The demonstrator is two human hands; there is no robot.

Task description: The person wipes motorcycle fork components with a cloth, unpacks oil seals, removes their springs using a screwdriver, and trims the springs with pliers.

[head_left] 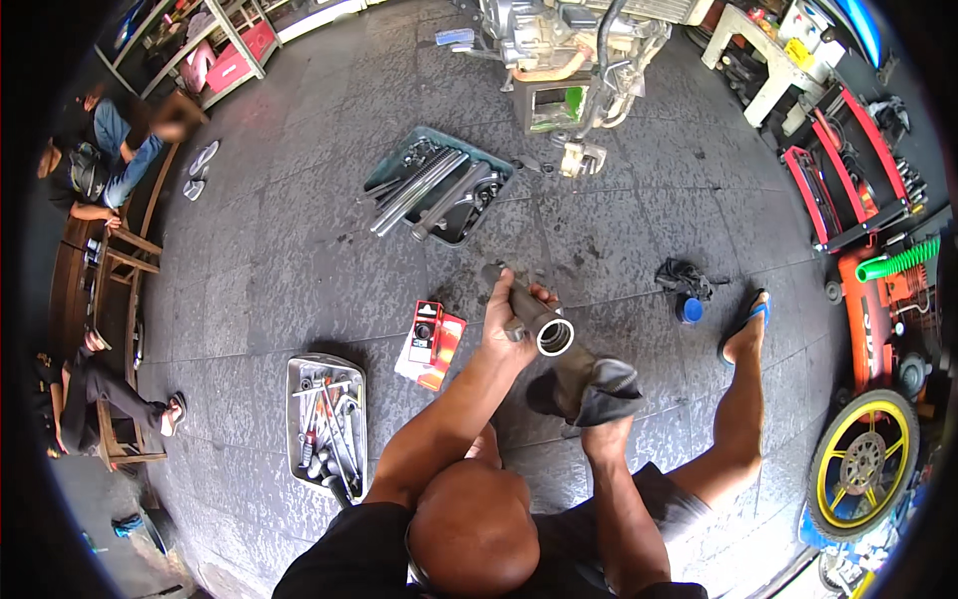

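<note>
The left hand [506, 327] grips a metal tube [530, 308] above the floor [259, 270], the right hand [606, 429] is too covered by dark cloth [597, 387] to tell its grip, and this looks like wiping, next calling for a steady tube.

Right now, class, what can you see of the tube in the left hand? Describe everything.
The tube is round, hollow and dull grey-brown, apparently metal. Its near end is open, with a bright rim around a dark bore. It is held slanted above the floor, far end toward the picture's upper left. The left hand grips its middle, hiding part of it. A dark cloth is close to the open end; whether they touch is unclear.
</note>
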